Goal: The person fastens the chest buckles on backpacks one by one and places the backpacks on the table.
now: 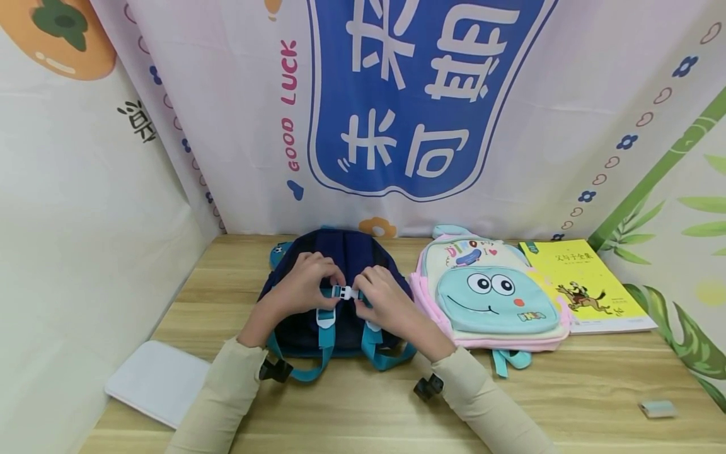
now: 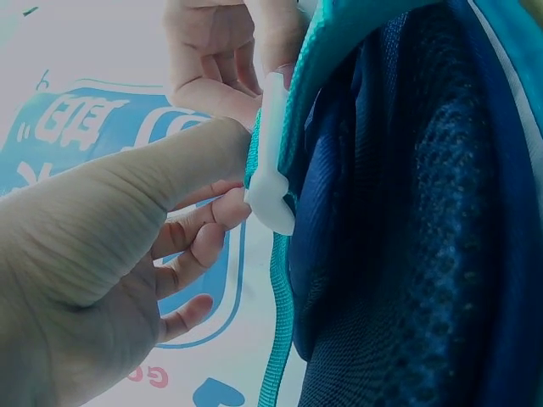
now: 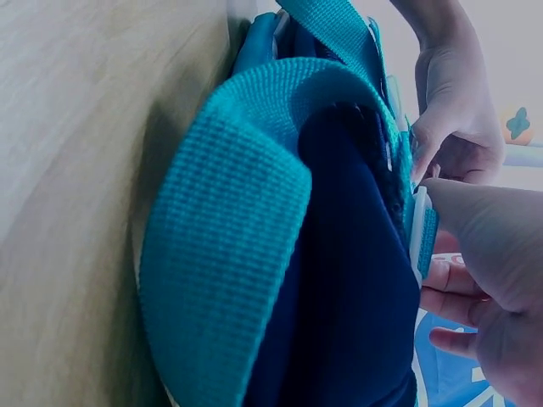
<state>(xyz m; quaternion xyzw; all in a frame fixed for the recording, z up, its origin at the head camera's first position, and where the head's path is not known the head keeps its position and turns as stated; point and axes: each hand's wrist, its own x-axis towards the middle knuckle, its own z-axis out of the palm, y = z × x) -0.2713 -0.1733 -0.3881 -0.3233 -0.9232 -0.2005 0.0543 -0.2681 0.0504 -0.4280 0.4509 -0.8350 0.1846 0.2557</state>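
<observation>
A dark blue backpack [image 1: 340, 246] lies on the table with its teal shoulder straps [image 1: 324, 356] facing up. Across its middle, a white plastic buckle [image 1: 346, 292] on a teal chest strap sits between both hands. My left hand [image 1: 306, 284] pinches the buckle's left side by the strap, thumb and index finger meeting there. From the other side my right hand [image 1: 388, 306] pinches the buckle's right part. In the left wrist view, a white strap adjuster [image 2: 270, 161] shows near the left thumb. The right wrist view has the right hand [image 3: 509, 280] at another white adjuster [image 3: 419, 229].
Right of the backpack lies a pink and mint cartoon backpack [image 1: 493, 296], overlapping a yellow book [image 1: 592, 284]. A white flat object [image 1: 159, 381] rests at the table's left edge. A small grey-green block [image 1: 658, 409] lies front right. Printed cloth [image 1: 244, 126] hangs behind the table.
</observation>
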